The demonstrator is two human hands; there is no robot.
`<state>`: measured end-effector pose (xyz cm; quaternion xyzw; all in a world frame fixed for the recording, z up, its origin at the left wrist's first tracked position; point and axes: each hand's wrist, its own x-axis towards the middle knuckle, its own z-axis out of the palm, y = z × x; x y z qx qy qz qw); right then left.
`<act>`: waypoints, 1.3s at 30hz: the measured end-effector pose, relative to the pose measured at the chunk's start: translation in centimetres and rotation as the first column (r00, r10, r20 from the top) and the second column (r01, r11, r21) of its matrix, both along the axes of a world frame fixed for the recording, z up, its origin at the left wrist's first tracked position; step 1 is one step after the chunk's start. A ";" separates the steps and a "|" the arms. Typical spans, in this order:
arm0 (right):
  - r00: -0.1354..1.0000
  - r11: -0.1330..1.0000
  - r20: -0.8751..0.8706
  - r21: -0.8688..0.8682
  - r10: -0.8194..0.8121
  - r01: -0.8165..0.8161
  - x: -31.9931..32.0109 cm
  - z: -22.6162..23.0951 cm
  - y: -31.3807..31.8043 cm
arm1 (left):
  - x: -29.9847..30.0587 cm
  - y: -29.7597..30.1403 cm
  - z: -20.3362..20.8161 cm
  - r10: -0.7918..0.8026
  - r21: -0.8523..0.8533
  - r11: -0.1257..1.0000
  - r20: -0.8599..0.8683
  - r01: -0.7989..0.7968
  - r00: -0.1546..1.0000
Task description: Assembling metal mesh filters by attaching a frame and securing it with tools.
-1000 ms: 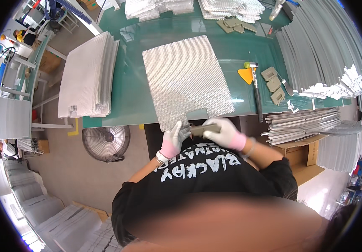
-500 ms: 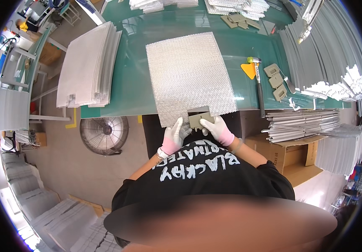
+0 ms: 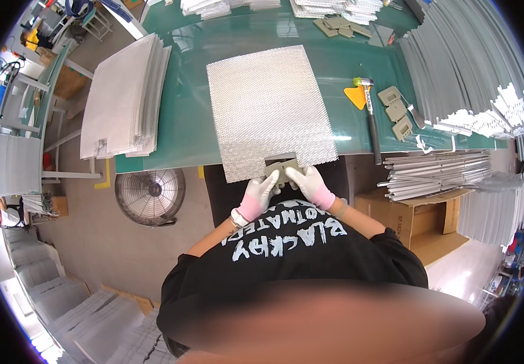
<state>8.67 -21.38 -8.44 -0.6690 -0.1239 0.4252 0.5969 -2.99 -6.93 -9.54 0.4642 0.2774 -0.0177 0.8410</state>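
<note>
A silver metal mesh sheet (image 3: pixel 268 103) lies on the green table, its near edge reaching over the table's front edge. A rectangular notch is cut in that near edge. At the notch is a greenish-grey plastic piece (image 3: pixel 284 168), tilted and partly covered by my fingers. My left hand (image 3: pixel 261 189), in a white glove with a pink cuff, grips the piece's left side, thumb on top. My right hand (image 3: pixel 312 185), gloved the same way, pinches its right side. Whether the piece touches the notch edges I cannot tell.
Mesh sheets (image 3: pixel 122 97) are stacked at the left. To the right lie a hammer (image 3: pixel 370 121), a yellow scraper (image 3: pixel 355 97) and several greenish-grey plastic pieces (image 3: pixel 395 110). Long metal strips (image 3: pixel 462 67) fill the far right. A floor fan (image 3: pixel 150 197) and a cardboard box (image 3: pixel 408 224) stand below.
Both hands have come closer together on the plastic piece, which is now tilted differently and shows less of its face. The view has shifted slightly.
</note>
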 end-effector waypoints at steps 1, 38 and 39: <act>1.000 1.000 0.001 0.000 -0.006 0.006 -0.4 -0.2 0.0 | 0.3 -0.1 -0.1 -0.027 0.088 0.996 -0.067 0.033 0.997; 0.871 0.815 -0.096 0.316 -0.482 0.486 -0.4 -1.7 -5.1 | 11.0 -1.7 7.4 -0.500 0.872 -0.482 -0.353 0.085 0.791; 0.872 0.821 -0.165 0.295 -0.460 0.489 -0.3 -1.6 -5.2 | 11.0 -1.6 7.4 -0.493 0.871 -0.482 -0.355 0.091 0.794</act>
